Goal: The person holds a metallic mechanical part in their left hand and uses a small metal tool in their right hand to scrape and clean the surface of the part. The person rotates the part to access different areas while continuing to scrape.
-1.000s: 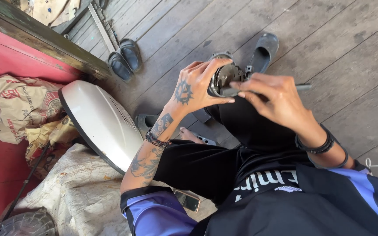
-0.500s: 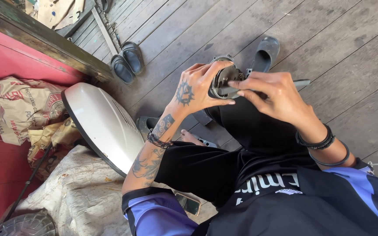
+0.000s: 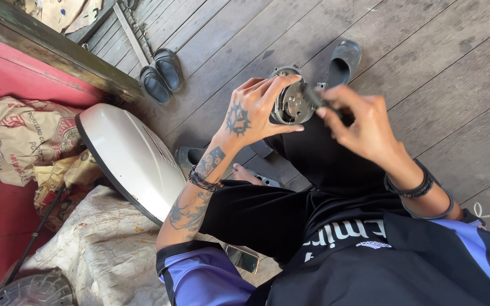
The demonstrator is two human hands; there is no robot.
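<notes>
Head view: the left hand curls its fingers around a round metal part, held above the knee. The right hand pinches a dark tool against its face. A white cowling lies on the wooden floor.

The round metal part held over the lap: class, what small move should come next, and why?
Probably keep the left hand steady around the round metal part and ease the dark tool in the right hand into its face. The tool's tip already meets that face, and the part has no other support.
</notes>
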